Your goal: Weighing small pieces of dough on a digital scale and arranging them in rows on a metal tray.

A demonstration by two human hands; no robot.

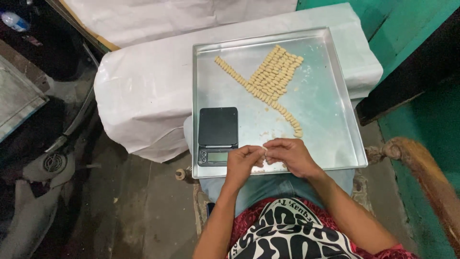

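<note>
A small pale piece of dough [263, 151] is pinched between the fingertips of the left hand [241, 164] and the right hand [291, 156], both sets of fingers closed on it, just above the near edge of a square metal tray [345, 120]. The tray is carried partly on the person's lap and partly on a white-covered bench [143, 96], so it is judged to be unsteady: a shift of the knees could tip it and send the neat rows of shaped dough pieces [273, 76] sliding out of order or off the far side. A black digital scale [218, 134] sits on the tray just beside the left hand; a knock from the wrist could push it over the near rim, which overhangs the lap. The piece being worked is held right at that rim, so a slip of the fingers would likely drop it onto the jeans [268, 184] or the floor rather than into the tray. Loose crumbs [268, 133] lie scattered near the scale and could be pressed into a fresh piece. The diagonal line of pieces nearest the right hand could be brushed by a careless reach.
</note>
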